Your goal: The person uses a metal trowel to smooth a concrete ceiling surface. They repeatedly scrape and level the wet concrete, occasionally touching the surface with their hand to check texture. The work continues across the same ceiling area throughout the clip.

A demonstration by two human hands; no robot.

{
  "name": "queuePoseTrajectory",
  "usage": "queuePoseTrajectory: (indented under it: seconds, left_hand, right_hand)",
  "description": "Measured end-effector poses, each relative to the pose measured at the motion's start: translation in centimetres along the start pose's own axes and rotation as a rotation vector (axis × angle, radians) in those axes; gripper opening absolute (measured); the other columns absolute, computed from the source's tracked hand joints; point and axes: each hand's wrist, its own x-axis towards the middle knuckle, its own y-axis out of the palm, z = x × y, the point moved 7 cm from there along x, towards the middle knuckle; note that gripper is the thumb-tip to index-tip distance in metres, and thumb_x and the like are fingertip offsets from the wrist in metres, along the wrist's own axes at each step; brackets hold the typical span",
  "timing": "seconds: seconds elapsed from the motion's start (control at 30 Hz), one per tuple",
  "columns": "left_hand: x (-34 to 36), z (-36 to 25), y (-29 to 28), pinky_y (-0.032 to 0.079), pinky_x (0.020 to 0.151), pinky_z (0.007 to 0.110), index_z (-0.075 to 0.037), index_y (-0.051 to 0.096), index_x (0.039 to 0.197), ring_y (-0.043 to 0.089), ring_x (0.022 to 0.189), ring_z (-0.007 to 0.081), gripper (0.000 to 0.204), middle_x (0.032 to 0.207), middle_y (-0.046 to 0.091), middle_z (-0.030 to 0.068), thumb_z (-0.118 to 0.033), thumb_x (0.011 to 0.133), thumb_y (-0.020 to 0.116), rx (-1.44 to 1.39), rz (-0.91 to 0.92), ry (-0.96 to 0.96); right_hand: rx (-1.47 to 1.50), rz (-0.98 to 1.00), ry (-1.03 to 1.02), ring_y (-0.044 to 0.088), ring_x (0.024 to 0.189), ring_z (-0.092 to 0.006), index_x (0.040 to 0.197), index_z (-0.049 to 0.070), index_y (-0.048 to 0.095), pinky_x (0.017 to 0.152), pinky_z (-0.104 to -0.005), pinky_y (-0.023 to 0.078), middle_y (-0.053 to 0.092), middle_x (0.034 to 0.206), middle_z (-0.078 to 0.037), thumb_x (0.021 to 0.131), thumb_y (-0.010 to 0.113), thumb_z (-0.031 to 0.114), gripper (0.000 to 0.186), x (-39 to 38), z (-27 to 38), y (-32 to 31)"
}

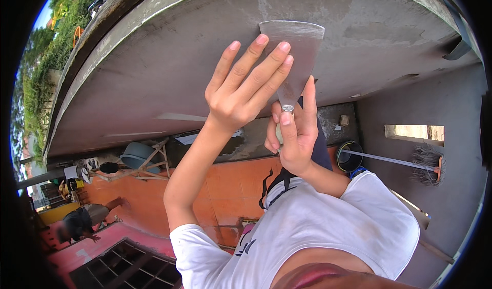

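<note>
Scraper (302, 61) held before grey wall (179, 79)

Our right hand (298, 138) grips the scraper, fingers closed around its handle. Our left hand (233, 97) has its fingers straight and open, over the blade. We cannot tell whether the edge touches the wall. A bucket (342, 160) stands near the wall's foot.

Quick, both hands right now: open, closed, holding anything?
Left hand: open, fingers outstretched, some over the blade of the scraper.
Right hand: closed, holding the scraper by its handle.
</note>
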Motion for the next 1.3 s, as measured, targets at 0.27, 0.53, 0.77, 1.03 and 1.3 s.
queuePoseTrajectory:
  seconds: [0.27,0.53,0.77,1.03,1.3]
  left_hand:
    - [-0.1,0.4,0.0,0.041,0.112,0.044,-0.02,0.078,0.102,0.066,0.117,0.0195,0.025,0.114,0.073,-0.005,-0.029,0.089,0.058,-0.007,-0.014,0.065]
    - [0.3,1.2,0.0,0.04,0.113,0.045,-0.019,0.078,0.101,0.066,0.117,0.0206,0.03,0.112,0.074,-0.0049,-0.034,0.095,0.053,-0.072,-0.076,0.022]
    - [-1.6,0.6,0.3,0.041,0.112,0.045,-0.02,0.078,0.094,0.067,0.114,0.0199,0.019,0.107,0.075,-0.006,-0.011,0.081,0.067,-0.099,-0.043,-0.079]
    - [-0.4,0.0,-0.1,0.037,0.113,0.05,-0.016,0.079,0.098,0.069,0.107,0.0241,0.044,0.103,0.074,-0.004,-0.04,0.098,0.042,-0.056,-0.027,-0.071]
    - [-0.8,-0.3,0.7,0.038,0.113,0.049,-0.016,0.079,0.096,0.068,0.11,0.026,0.028,0.103,0.075,-0.0043,-0.033,0.083,0.059,-0.062,-0.06,-0.007]
  right_hand:
    - [0.011,-0.049,-0.038,0.042,0.053,-0.0017,0.159,0.007,0.0,0.045,-0.0181,0.04,0.057,0.104,-0.012,0.104,0.04,0.005,0.068,-0.4,-0.2,1.1]
    - [-0.062,-0.056,-0.095,0.043,0.05,-0.0028,0.159,0.007,-0.001,0.044,-0.0186,0.041,0.057,0.103,-0.012,0.104,0.039,0.007,0.067,0.2,-0.4,1.9]
    - [0.028,-0.067,0.001,0.045,0.052,-0.0033,0.158,0.006,-0.001,0.044,-0.0195,0.041,0.057,0.108,-0.014,0.103,0.039,0.004,0.068,-1.2,-1.9,1.1]
    - [0.281,0.023,0.123,0.051,0.049,-0.0109,0.159,0.011,-0.006,0.045,-0.0216,0.046,0.057,0.101,-0.019,0.106,0.036,0.018,0.068,0.4,-0.6,1.0]
    - [0.176,0.081,0.208,0.055,0.049,-0.0132,0.148,0.001,0.024,0.041,-0.024,0.048,0.058,0.09,-0.015,0.106,0.044,0.021,0.05,2.6,-0.7,-0.8]
